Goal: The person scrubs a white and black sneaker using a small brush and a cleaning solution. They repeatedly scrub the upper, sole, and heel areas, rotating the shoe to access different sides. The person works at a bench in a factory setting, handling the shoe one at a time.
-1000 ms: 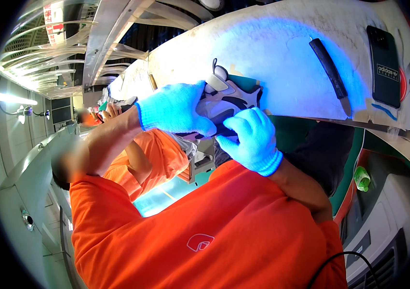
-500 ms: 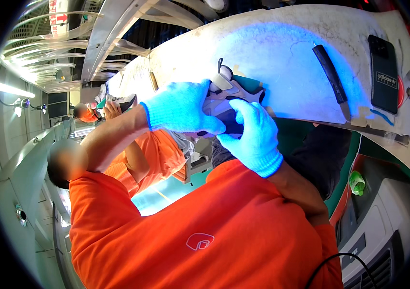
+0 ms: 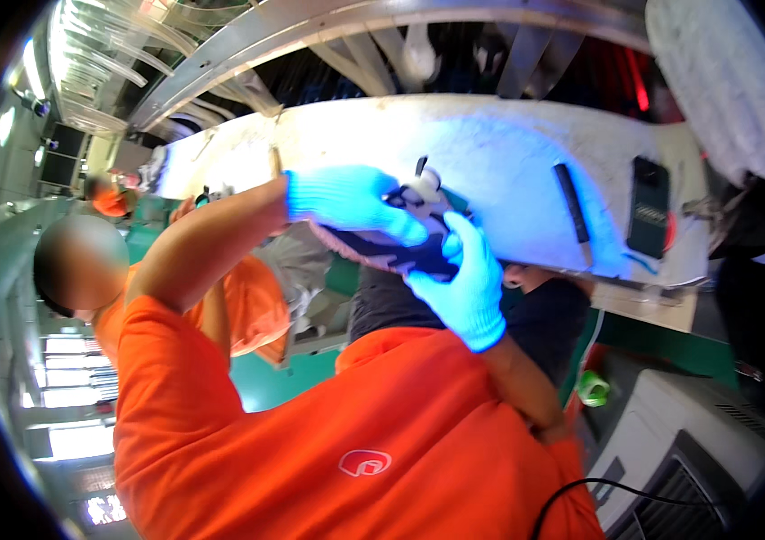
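Observation:
Between my two gloved hands is a shoe (image 3: 432, 256), a dark and light sneaker with a pale pinkish sole edge and a loop standing up at its far end. It is held over the near edge of the workbench (image 3: 499, 144). My left hand (image 3: 351, 202) lies over the upper of the shoe, fingers closed round it. On the near right side my right hand (image 3: 468, 283) grips the shoe, thumb toward me and index finger on the far side. Blue light falls on both gloves. My fingers hide much of the shoe's middle.
A black-handled knife (image 3: 571, 202) and a dark phone (image 3: 648, 211) lie on the bench to the right. A person in orange (image 3: 256, 301) sits at the left. A grey machine (image 3: 670, 432) stands at lower right. A large white ridged shape (image 3: 729, 85) hangs at upper right.
The shoe has been turned, and its long side and pinkish sole edge now show below my left hand. Both hands stay on it. The whole view has shifted and is somewhat blurred.

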A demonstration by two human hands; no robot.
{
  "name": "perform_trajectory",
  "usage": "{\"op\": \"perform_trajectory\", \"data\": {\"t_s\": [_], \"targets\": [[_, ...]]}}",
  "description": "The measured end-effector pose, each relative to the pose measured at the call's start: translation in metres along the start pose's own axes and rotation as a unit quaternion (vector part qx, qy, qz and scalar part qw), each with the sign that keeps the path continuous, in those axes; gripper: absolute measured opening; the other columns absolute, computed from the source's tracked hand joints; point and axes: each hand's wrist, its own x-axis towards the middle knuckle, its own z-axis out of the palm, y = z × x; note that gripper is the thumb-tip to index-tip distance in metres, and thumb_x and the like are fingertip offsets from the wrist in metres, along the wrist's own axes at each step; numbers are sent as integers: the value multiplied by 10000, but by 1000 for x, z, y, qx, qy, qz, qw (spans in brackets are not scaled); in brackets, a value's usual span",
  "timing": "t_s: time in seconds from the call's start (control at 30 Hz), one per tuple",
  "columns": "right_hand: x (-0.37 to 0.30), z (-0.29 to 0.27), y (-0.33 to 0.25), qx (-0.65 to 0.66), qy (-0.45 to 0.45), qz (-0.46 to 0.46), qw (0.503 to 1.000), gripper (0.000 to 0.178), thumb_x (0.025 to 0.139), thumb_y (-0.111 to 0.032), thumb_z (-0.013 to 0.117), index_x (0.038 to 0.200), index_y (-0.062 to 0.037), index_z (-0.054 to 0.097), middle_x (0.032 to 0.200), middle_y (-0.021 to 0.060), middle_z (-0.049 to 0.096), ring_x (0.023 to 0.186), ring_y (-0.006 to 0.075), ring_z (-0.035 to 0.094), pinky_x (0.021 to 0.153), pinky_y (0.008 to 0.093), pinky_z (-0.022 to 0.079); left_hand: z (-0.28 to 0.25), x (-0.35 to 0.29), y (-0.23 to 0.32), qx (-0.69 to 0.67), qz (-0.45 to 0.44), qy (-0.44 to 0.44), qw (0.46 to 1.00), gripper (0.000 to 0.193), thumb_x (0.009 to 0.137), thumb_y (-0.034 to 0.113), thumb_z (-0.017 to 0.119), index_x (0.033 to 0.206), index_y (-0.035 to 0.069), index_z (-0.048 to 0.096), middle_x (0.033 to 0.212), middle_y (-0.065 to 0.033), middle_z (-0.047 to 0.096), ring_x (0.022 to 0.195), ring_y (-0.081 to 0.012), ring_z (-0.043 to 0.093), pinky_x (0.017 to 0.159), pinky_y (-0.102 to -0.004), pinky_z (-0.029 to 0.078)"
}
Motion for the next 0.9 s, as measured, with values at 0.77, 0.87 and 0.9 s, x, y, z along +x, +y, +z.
{"op": "perform_trajectory", "data": {"t_s": [0.77, 0.87, 0.9], "targets": [[-28, -20, -7, 377, 53, 266, 886, 712, 942, 101, 630, 1632, -17, 500, 1503, 121, 675, 1341, 291, 695, 1156, 452, 572, 205, 44, -68, -665, 246, 155, 688, 755, 853, 116, 948, 1491, -17, 566, 1394, -116, 695, 1312, -241, 669, 1107, -409, 575], [-34, -17, -10, 368, 58, 278, 886, 699, 943, 102, 668, 1614, -22, 516, 1495, 113, 673, 1328, 272, 693, 1140, 433, 575, 234, 46, -39, -759, 252, 92, 593, 677, 865, 63, 917, 1456, -7, 594, 1375, -106, 719, 1241, -208, 710, 1094, -391, 582], [-35, -17, -11, 363, 51, 283, 886, 696, 941, 104, 689, 1605, -23, 524, 1492, 111, 671, 1322, 263, 692, 1134, 424, 575, 225, 42, -26, -762, 279, 138, 567, 646, 875, 70, 915, 1435, -19, 606, 1351, -108, 730, 1233, -197, 717, 1093, -388, 588]]}}
